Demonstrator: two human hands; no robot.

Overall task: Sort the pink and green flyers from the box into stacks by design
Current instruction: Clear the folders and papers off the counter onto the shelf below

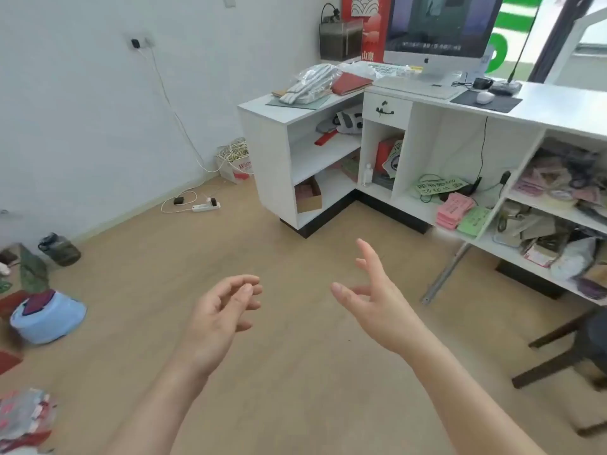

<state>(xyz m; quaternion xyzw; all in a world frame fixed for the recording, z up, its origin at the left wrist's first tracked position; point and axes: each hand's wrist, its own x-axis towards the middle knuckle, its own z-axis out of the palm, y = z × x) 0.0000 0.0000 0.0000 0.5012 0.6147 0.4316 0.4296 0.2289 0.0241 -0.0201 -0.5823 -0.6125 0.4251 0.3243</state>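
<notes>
**Item: pink flyers (453, 210) and green flyers (474, 221).** We find a pink pile and a green pile lying side by side on the low shelf (404, 200) under the tabletop (558, 106). Their edges touch or overlap, and we cannot tell which.

**Container:** A cardboard box (308, 198) sits open on a lower shelf to the left. We cannot see whether it holds flyers, or whether it is the box meant.

**Hands:** The left hand (220, 310) and right hand (377, 300) are over bare floor, well apart from the piles. Both sets of fingers (244, 287) are loosely spread and hold nothing.

**Hazards, in our judgement:**
- Printed designs are too small to read from here, so sorting by colour alone could merge different designs.
- A one-handed grab at the touching edges may lift both colours together.
- The green sign (438, 185) just behind the piles could be taken for a flyer.
- Loose sheets may slide off the shelf lip onto the floor.
</notes>
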